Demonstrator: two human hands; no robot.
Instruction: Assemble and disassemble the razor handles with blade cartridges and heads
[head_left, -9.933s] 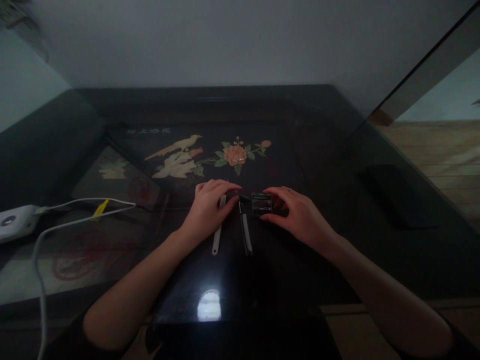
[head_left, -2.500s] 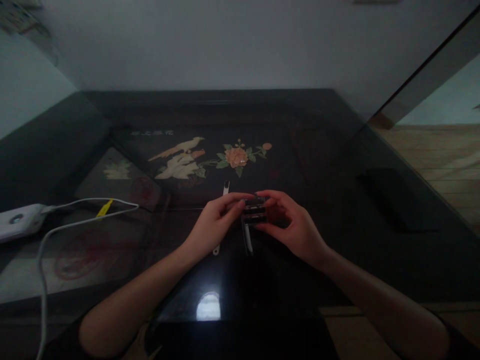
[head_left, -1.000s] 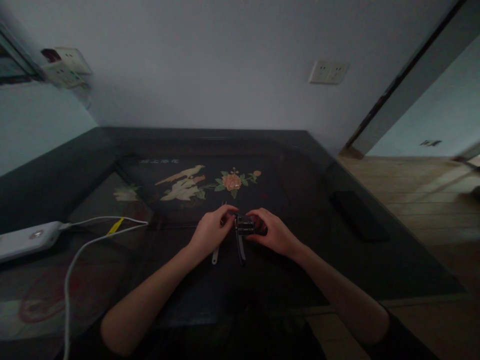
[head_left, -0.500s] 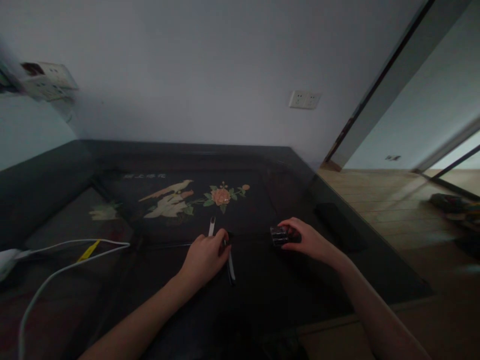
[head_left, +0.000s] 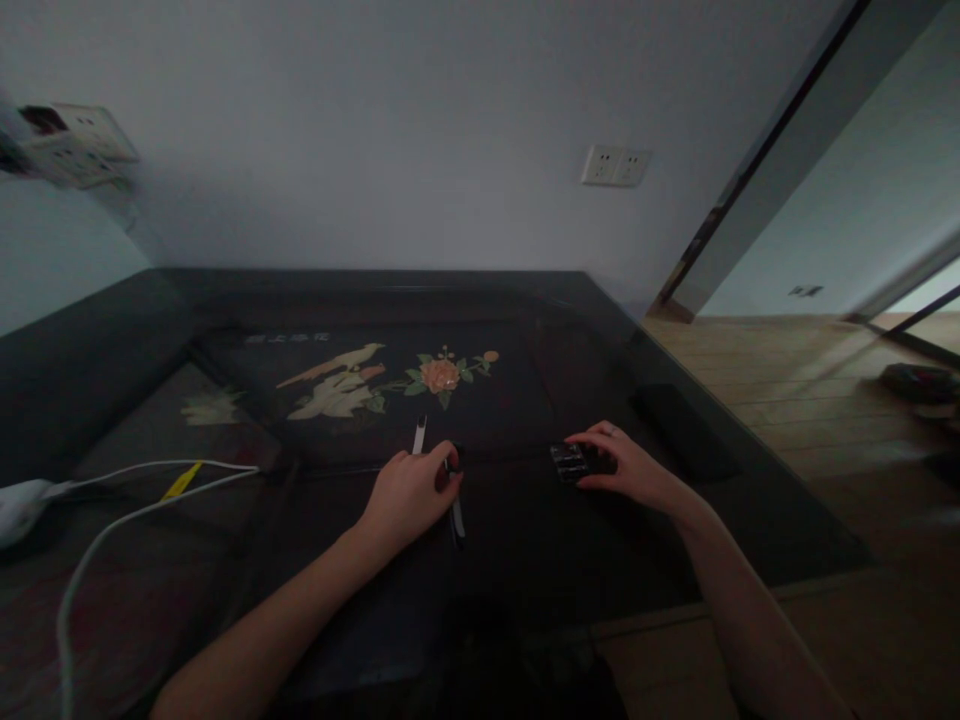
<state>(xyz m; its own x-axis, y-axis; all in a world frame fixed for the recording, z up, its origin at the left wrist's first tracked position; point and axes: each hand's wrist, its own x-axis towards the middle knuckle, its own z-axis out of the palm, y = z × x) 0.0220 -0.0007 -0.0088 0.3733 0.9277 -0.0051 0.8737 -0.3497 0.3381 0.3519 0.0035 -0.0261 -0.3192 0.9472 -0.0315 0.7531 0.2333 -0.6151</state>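
My left hand [head_left: 411, 490] rests over the dark tabletop, its thumb and forefinger curled together on a small dark piece. A slim whitish strip with a dark tip [head_left: 420, 434] sticks out beyond its knuckles. Below the fingers shows a narrow silver-and-black strip [head_left: 457, 524]. My hand hides whether these are one object. To the right, my right hand [head_left: 619, 465] grips a small flat black box [head_left: 568, 463] between thumb and fingers. Pale marks run across the box's face. A ring is on one finger of this hand.
The glossy dark table [head_left: 525, 580] carries a bird-and-flower inlay [head_left: 439, 377]. A long dark object [head_left: 682, 430] lies at the right. A white cable with a yellow tag [head_left: 181, 481] and a white plug-like block [head_left: 22, 510] are at left. Behind rises a wall with sockets [head_left: 615, 166].
My right hand has tilted the black box, so its marked face shows more squarely. My left hand keeps nearly the same place and grip. The whole view has shifted slightly.
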